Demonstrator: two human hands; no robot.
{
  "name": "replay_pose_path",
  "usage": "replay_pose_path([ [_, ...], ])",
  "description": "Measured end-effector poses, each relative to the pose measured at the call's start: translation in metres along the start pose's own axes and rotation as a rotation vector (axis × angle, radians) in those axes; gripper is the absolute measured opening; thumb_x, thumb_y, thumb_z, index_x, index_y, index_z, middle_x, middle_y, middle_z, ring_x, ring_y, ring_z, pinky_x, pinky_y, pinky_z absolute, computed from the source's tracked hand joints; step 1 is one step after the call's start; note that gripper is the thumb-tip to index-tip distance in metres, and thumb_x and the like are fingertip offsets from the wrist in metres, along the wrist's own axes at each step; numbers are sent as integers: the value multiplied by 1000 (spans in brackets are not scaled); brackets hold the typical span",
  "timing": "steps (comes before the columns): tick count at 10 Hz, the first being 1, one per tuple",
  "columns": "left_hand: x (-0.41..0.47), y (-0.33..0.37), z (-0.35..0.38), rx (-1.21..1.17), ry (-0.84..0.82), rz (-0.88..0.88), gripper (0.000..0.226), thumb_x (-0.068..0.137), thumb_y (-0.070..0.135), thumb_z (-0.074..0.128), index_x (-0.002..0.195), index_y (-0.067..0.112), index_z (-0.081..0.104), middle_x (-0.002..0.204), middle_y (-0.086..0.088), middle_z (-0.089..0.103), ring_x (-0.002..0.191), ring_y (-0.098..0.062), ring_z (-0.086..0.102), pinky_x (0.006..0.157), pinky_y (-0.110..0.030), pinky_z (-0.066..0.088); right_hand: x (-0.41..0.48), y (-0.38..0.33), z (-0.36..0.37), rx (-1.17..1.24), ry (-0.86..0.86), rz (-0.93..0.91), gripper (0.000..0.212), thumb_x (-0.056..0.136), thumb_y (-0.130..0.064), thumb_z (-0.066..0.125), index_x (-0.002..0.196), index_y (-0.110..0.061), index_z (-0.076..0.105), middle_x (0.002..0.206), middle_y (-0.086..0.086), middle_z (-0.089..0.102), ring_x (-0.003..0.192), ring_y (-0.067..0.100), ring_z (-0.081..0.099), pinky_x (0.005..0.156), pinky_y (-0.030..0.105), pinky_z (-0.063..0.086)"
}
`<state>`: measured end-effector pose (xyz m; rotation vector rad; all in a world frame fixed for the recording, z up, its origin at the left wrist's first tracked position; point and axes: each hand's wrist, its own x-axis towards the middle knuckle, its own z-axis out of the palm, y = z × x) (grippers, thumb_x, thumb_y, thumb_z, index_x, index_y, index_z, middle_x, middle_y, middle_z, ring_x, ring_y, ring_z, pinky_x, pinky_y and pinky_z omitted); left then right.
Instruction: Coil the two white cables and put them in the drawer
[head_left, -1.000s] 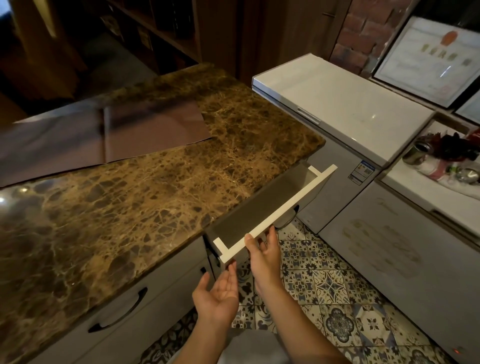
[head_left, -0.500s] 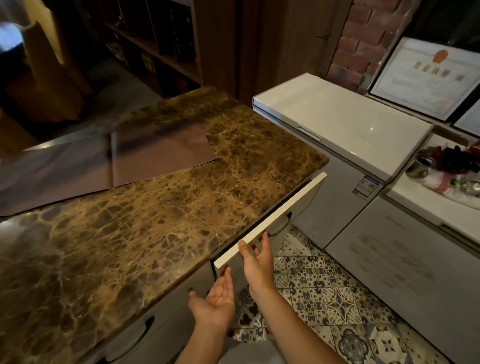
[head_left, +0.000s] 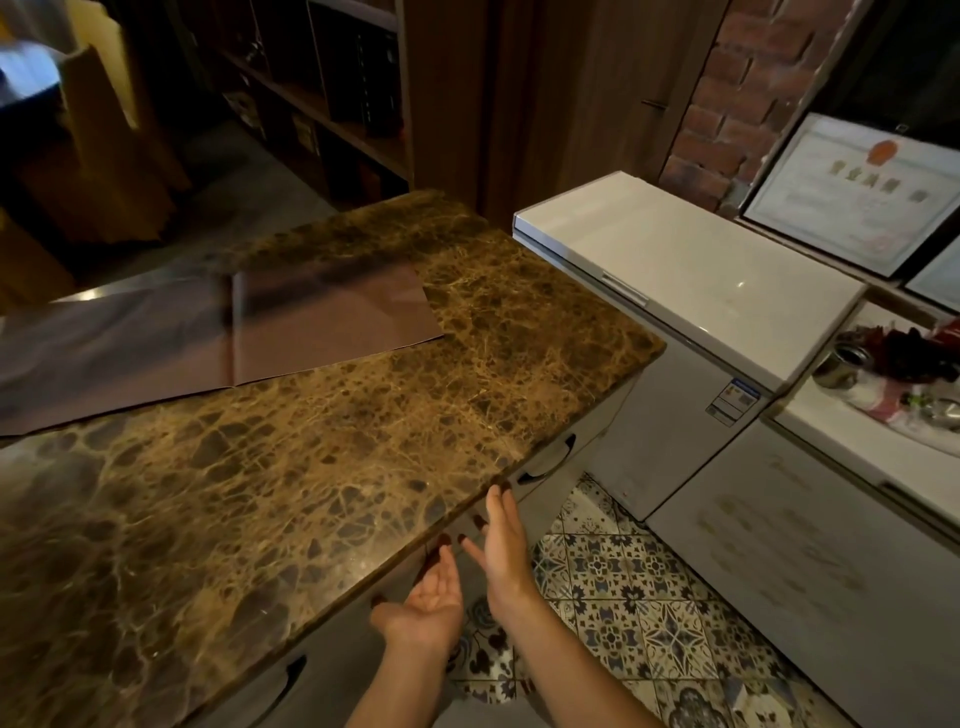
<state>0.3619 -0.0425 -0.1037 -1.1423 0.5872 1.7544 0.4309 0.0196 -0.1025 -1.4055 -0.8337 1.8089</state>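
The grey drawer (head_left: 563, 457) under the brown marble counter (head_left: 291, 457) sits flush with the cabinet front, its dark handle showing. My right hand (head_left: 503, 545) is flat, fingers stretched out, just off the counter's front edge near the drawer face. My left hand (head_left: 428, 605) floats palm up below the edge, fingers apart and holding nothing. No white cables are in view.
Dark brown sheets (head_left: 332, 322) lie on the far part of the counter. A white chest freezer (head_left: 691, 275) stands to the right, with a second white unit (head_left: 810, 561) beside it. Patterned floor tiles (head_left: 639, 608) lie below. Another drawer handle (head_left: 283, 686) shows at lower left.
The drawer went from pulled out to fully pushed in under my right hand. Both hands have lifted slightly, and the view has tilted up.
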Motion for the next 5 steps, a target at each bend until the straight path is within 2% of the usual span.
replay_pose_path([
  [1, -2, -7, 0, 71, -24, -6, 83, 103, 62, 21, 157, -1, 22, 156, -22, 42, 124, -37, 59, 100, -41, 50, 3, 2, -7, -54, 7, -18, 59, 106, -43, 42, 160, -25, 23, 164, 6, 31, 144, 28, 40, 98, 35, 53],
  [2, -1, -15, -3, 220, -69, 8, 74, 106, 56, 20, 158, 3, 21, 153, -22, 47, 101, -41, 65, 104, -44, 49, 6, 1, -14, -146, 41, -78, 62, 105, -48, 43, 159, -26, 24, 163, 3, 33, 140, 22, 43, 103, 39, 52],
  [3, -3, -29, 0, 453, -151, 51, 63, 109, 46, 20, 156, 4, 27, 144, -22, 57, 103, -40, 65, 109, -48, 46, 5, -13, -25, -314, 91, -174, 72, 98, -60, 46, 159, -30, 24, 162, 5, 38, 139, 20, 46, 111, 42, 44],
  [4, -2, -44, 2, 782, -273, 105, 53, 111, 37, 27, 147, 3, 44, 129, -17, 67, 106, -35, 68, 101, -47, 51, 7, -33, -44, -518, 138, -285, 66, 103, -51, 44, 161, -32, 19, 164, 3, 33, 145, 24, 40, 114, 42, 39],
  [5, -15, -64, 21, 1077, -386, 185, 46, 110, 37, 31, 134, 8, 58, 124, -13, 71, 110, -29, 70, 97, -43, 54, 11, -69, -59, -673, 179, -395, 67, 104, -51, 43, 161, -33, 15, 169, 2, 22, 152, 25, 27, 117, 44, 30],
])
